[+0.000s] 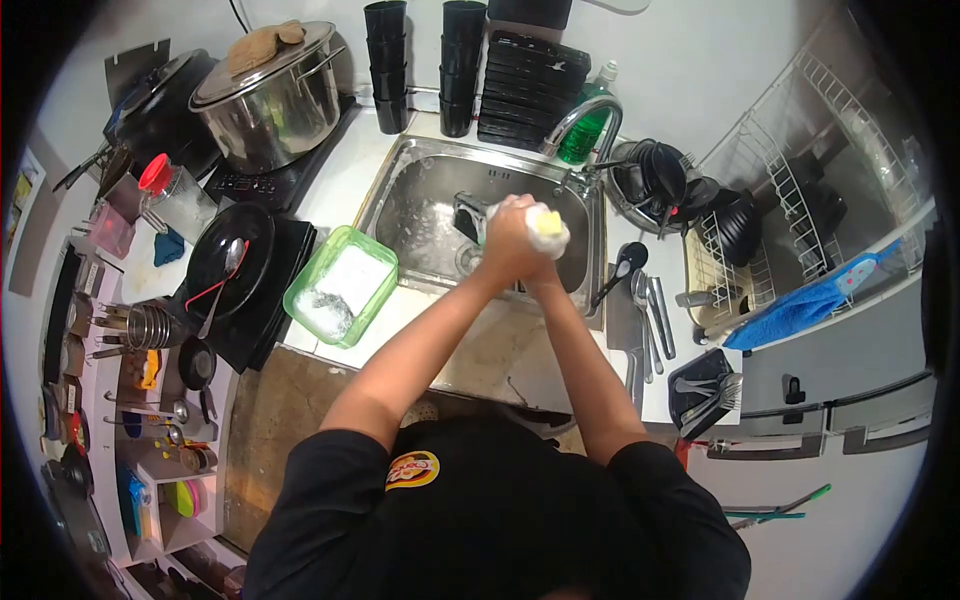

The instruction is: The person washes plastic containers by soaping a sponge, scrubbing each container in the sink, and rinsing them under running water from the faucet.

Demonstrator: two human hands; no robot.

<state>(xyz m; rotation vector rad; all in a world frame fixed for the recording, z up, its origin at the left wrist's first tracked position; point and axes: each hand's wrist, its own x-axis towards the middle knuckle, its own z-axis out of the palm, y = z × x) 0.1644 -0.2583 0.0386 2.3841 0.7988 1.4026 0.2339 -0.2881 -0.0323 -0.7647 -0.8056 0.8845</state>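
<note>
Over the steel sink (385,200), my left hand (508,245) and my right hand (541,268) are pressed together, both closed. A sponge (550,224), yellow and covered in white foam, sticks out at the right of the fists. The left hand hides much of the right, so how the fingers share the sponge is only partly visible. Below the hands, the sink holds a dark item (467,219) and what looks like a clear glass (467,261), with suds around them.
A green tub (293,299) with foam and a scouring pad stands left of the sink. The faucet (585,105) arches over its back right corner, near a green soap bottle (590,130). Stacked black cups (390,75) stand behind. Cutlery (655,320) lies at right; black plates (235,262) are left.
</note>
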